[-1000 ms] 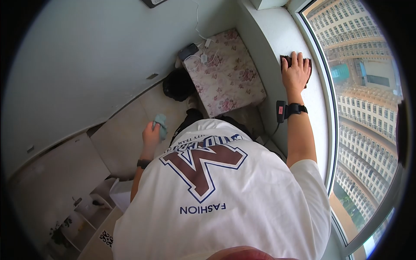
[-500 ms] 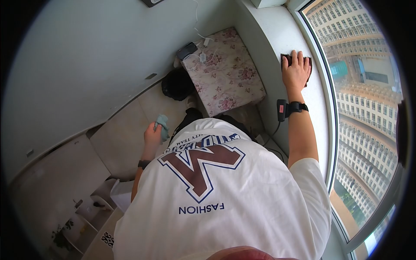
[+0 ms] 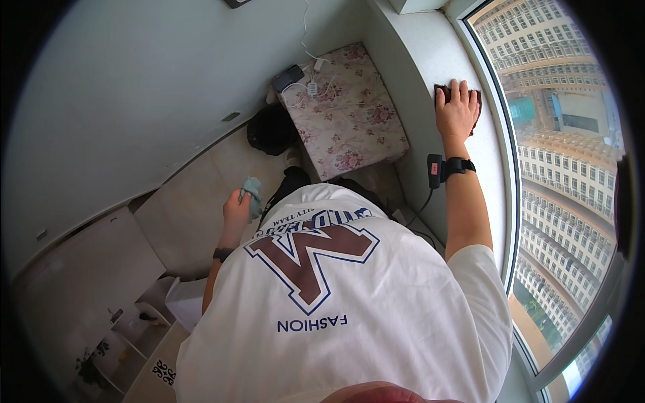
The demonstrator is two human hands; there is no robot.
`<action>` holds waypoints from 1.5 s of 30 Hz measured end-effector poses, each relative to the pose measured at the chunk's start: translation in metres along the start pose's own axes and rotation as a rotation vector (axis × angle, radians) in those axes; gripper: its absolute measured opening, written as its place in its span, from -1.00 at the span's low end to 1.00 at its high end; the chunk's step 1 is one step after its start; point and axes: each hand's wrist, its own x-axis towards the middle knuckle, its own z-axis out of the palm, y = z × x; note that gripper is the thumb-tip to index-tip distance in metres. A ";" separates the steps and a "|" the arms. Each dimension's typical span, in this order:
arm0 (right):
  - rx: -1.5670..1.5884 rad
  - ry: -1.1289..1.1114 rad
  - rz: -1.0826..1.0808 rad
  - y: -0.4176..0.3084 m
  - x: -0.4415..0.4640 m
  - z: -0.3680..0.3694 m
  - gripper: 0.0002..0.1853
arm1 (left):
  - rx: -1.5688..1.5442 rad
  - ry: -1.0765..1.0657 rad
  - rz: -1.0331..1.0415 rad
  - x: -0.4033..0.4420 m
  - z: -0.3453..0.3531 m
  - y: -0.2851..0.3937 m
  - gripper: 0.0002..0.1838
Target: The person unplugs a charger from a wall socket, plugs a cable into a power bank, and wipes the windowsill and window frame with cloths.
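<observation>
My left hand [image 3: 235, 207] is closed round a crumpled blue-green cloth [image 3: 251, 191], held low beside my body over the floor. On the right, my right hand [image 3: 455, 114] lies flat on a dark brown cloth [image 3: 476, 119], fingers stretched out and slightly apart. That cloth rests on the white window sill [image 3: 430, 50], and its edges show on both sides of my hand. A black strap with a small device [image 3: 435, 170] and a cable is on my right wrist.
A table with a flowered cover [image 3: 349, 127] stands ahead, bearing a black device [image 3: 287, 78] and white cables. Beside it is a black bin [image 3: 270, 129]. The window [image 3: 557, 168] runs along the right. White shelves [image 3: 138, 329] are at the lower left.
The view has shifted slightly, so the table and bin appear a little further left. My left hand has turned the blue-green cloth slightly. My right hand stays on the brown cloth.
</observation>
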 end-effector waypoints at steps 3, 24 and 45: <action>-0.001 0.016 -0.005 0.001 0.000 0.002 -0.41 | -0.019 0.007 0.012 -0.002 0.000 0.006 -0.68; 0.045 0.011 0.013 -0.005 0.000 -0.007 -0.43 | 0.027 -0.054 0.054 0.018 -0.015 0.053 -0.65; 0.229 0.051 -0.102 -0.019 0.000 -0.003 -0.54 | -0.305 -0.361 0.497 0.212 0.112 0.261 -0.56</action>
